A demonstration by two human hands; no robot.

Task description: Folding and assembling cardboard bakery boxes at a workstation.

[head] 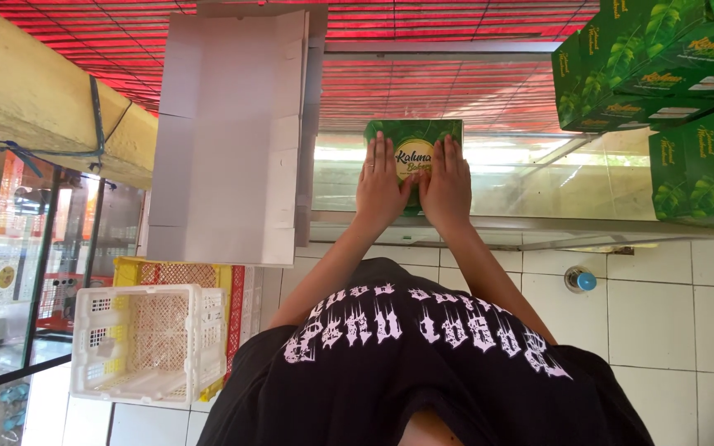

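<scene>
Now both my hands flat on a green box (412,140) lying on the glass bench (539,177), left hand (381,186) and right hand (447,186) side by side, grip spread, pinching nothing, stacked green cartons (663,66) to the right, white crate (146,343) on the floor.

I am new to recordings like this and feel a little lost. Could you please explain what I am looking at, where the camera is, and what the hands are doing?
There is no machine here. One camera sits on a person's head and looks down, so you see their black printed shirt and both arms. The left hand and right hand press flat on a green box lying on a glass counter. Neither hand grips it. More green boxes are stacked to the right, grey flat cardboard lies on the left, and a white crate stands on the tiled floor.
</scene>
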